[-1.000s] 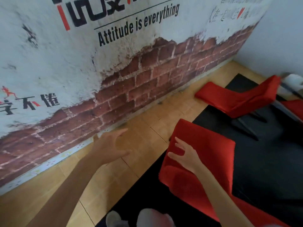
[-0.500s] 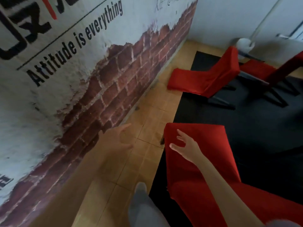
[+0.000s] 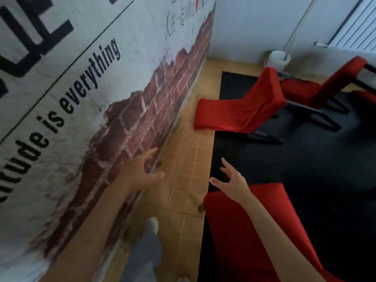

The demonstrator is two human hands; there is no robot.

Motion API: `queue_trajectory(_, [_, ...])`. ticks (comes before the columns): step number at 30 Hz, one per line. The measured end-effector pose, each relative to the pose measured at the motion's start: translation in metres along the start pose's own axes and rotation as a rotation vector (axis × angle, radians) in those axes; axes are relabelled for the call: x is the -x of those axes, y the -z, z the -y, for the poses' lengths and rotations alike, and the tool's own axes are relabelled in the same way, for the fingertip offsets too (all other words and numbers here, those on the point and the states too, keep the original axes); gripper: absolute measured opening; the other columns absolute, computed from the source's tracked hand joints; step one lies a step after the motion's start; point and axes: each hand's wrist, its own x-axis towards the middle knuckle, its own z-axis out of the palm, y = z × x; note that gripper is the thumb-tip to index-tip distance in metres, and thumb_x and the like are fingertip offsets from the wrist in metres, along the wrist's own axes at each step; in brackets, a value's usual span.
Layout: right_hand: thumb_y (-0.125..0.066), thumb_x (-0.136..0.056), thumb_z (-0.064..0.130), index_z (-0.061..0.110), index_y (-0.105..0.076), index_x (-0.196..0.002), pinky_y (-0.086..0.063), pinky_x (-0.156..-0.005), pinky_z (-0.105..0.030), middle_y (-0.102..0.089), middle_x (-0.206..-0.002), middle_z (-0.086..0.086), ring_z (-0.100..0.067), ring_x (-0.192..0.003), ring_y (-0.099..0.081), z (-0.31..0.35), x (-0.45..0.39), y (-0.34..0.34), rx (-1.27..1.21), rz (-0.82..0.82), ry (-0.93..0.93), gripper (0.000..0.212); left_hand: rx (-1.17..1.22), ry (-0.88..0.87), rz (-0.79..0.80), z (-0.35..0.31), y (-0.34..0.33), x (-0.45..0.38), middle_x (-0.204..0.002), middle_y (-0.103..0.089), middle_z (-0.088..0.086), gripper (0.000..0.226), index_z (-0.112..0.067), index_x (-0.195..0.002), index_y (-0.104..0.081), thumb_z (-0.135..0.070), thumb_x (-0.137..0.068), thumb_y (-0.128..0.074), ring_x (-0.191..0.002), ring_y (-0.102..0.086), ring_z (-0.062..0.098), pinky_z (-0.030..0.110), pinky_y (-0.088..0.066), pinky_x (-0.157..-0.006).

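My left hand (image 3: 140,171) is stretched forward close to the brick-patterned wall (image 3: 126,127), fingers spread and holding nothing. My right hand (image 3: 232,181) hovers open above the front edge of the near red chair (image 3: 240,231), fingers spread, touching nothing that I can see. A second red chair (image 3: 240,110) stands farther ahead with its seat over the tiled strip. A third red chair (image 3: 317,88) stands behind it at the right.
A tan tiled floor strip (image 3: 189,159) runs between the wall and a black carpet (image 3: 305,159). My leg and shoe (image 3: 150,226) stand on the tiles. A white bucket (image 3: 278,60) sits in the far corner below a radiator (image 3: 358,27).
My view has swung to the right along the wall and moved forward. My right hand has lifted off the near red chair's seat; both hands stay open.
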Motion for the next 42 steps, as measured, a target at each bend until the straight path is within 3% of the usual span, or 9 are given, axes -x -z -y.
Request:
queue_trajectory(4, [-0.073,-0.082,0.042,0.031,-0.018,-0.153,-0.036,-0.099,-0.027,-0.045,-0.146,0.000,-0.017,-0.136,-0.040,0.026,-0.065,-0.003,-0.020,-0.050,-0.044,0.090,0.077,-0.040,0.067,0.002,0.011,-0.091,-0.142,-0.048,-0.008,0.086,-0.041,-0.143,-0.035,-0.047,-0.070,-0.078,-0.128,-0.046,0.014,0.035,-0.039,-0.103])
queue_trajectory(8, [-0.070,-0.084,0.042,0.032,-0.017,-0.152,-0.034,-0.092,-0.022,-0.044,-0.146,0.001,-0.016,-0.134,-0.041,0.049,-0.125,0.001,-0.059,-0.086,-0.123,0.088,0.105,-0.059,0.146,0.000,0.021,-0.175,-0.146,-0.042,-0.009,0.087,-0.045,-0.144,-0.029,-0.048,-0.072,-0.077,-0.133,-0.041,0.016,0.038,-0.036,-0.104])
queue_trajectory(12, [-0.071,-0.081,0.048,0.035,-0.015,-0.152,-0.037,-0.093,-0.027,-0.043,-0.147,0.001,-0.018,-0.134,-0.041,0.053,-0.175,0.012,-0.128,-0.144,-0.236,0.091,0.089,-0.056,0.235,-0.009,0.018,-0.255,-0.146,-0.043,-0.009,0.084,-0.045,-0.145,-0.029,-0.048,-0.075,-0.076,-0.133,-0.041,0.017,0.037,-0.034,-0.103])
queue_trajectory(17, [-0.070,-0.083,0.048,0.034,-0.013,-0.153,-0.039,-0.103,-0.037,-0.041,-0.149,-0.002,-0.022,-0.137,-0.038,0.045,-0.227,0.043,-0.147,-0.204,-0.330,0.091,0.035,-0.082,0.353,-0.044,-0.003,-0.350,-0.145,-0.043,-0.010,0.082,-0.044,-0.145,-0.029,-0.050,-0.076,-0.074,-0.134,-0.040,0.017,0.044,-0.033,-0.108])
queue_trajectory(23, [-0.069,-0.084,0.046,0.032,-0.015,-0.153,-0.037,-0.105,-0.036,-0.041,-0.149,-0.005,-0.021,-0.138,-0.038,0.013,-0.313,0.110,-0.171,-0.234,-0.399,0.089,0.029,-0.093,0.428,-0.097,-0.051,-0.462,-0.144,-0.044,-0.010,0.082,-0.043,-0.145,-0.029,-0.049,-0.077,-0.074,-0.132,-0.041,0.018,0.043,-0.035,-0.105])
queue_trajectory(28, [-0.069,-0.084,0.046,0.030,-0.016,-0.153,-0.037,-0.106,-0.036,-0.037,-0.152,-0.005,-0.023,-0.139,-0.036,-0.012,-0.405,0.169,-0.169,-0.180,-0.426,0.089,-0.012,0.007,0.461,-0.130,-0.084,-0.547,-0.145,-0.045,-0.005,0.084,-0.039,-0.147,-0.028,-0.046,-0.077,-0.075,-0.134,-0.041,0.023,0.049,-0.034,-0.110])
queue_trajectory(32, [-0.068,-0.085,0.047,0.029,-0.015,-0.154,-0.038,-0.106,-0.037,-0.035,-0.153,-0.005,-0.024,-0.139,-0.036,-0.028,-0.471,0.201,-0.134,-0.115,-0.470,0.089,0.004,0.078,0.484,-0.136,-0.097,-0.602,-0.146,-0.044,-0.002,0.084,-0.038,-0.148,-0.029,-0.044,-0.078,-0.075,-0.129,-0.046,0.020,0.040,-0.038,-0.104])
queue_trajectory(35, [-0.067,-0.085,0.049,0.030,-0.015,-0.154,-0.038,-0.106,-0.038,-0.034,-0.154,-0.004,-0.024,-0.139,-0.035,-0.035,-0.519,0.214,-0.124,-0.054,-0.507,0.088,0.004,0.137,0.483,-0.133,-0.103,-0.639,-0.145,-0.044,-0.001,0.085,-0.037,-0.148,-0.029,-0.045,-0.077,-0.076,-0.130,-0.046,0.019,0.037,-0.038,-0.099])
queue_trajectory(42, [-0.067,-0.084,0.051,0.029,-0.014,-0.154,-0.036,-0.107,-0.038,-0.033,-0.154,-0.005,-0.024,-0.141,-0.032,-0.059,-0.611,0.223,-0.102,0.010,-0.596,0.090,0.041,0.254,0.519,-0.119,-0.136,-0.737,-0.140,-0.050,0.010,0.086,-0.030,-0.147,-0.034,-0.038,-0.075,-0.079,-0.128,-0.048,0.023,0.040,-0.041,-0.104])
